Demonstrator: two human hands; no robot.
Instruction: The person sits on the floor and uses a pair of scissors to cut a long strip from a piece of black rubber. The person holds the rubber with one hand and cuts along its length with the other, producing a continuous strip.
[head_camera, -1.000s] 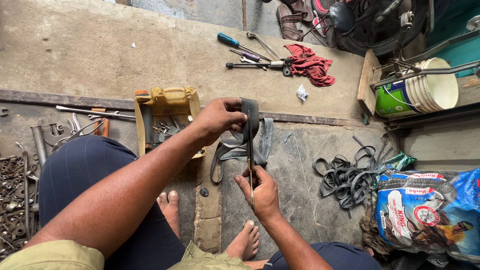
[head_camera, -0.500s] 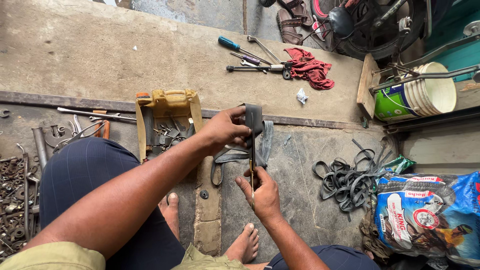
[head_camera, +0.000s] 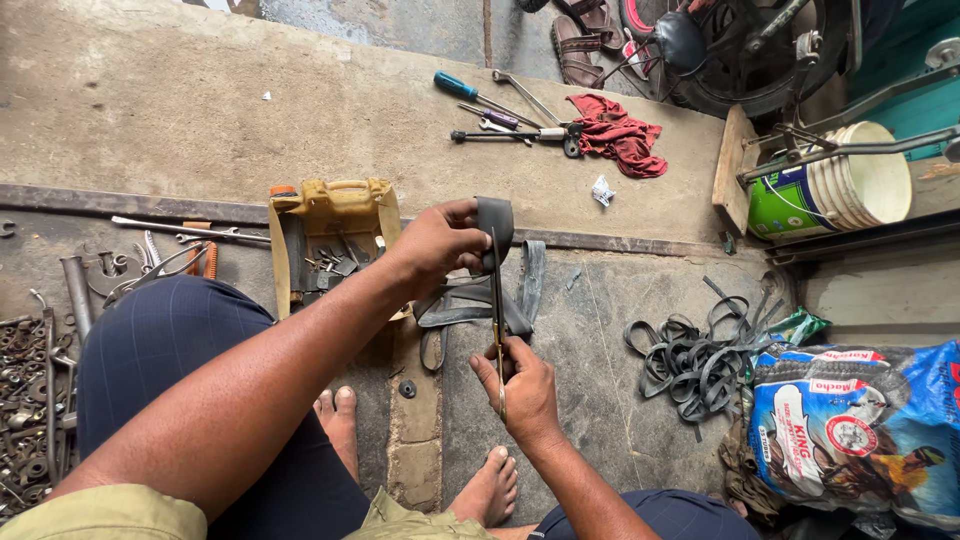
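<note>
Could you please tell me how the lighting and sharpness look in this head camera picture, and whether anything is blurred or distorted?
Head view: soft, even daylight, only faint shadows; the left hand, rubber strip, scissors and right hand are sharp; no glare; the wide lens bends the edges, stretching the printed sack.

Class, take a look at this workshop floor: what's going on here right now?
A seated, barefoot person is cutting a strip of black rubber tube with scissors. The left hand holds the rubber up by its folded top; the right hand works the scissors, blades pointing up along the strip. A yellow tool container stands just behind, a pile of cut rubber strips lies to the right, and screwdrivers and a red rag lie further off.
</note>
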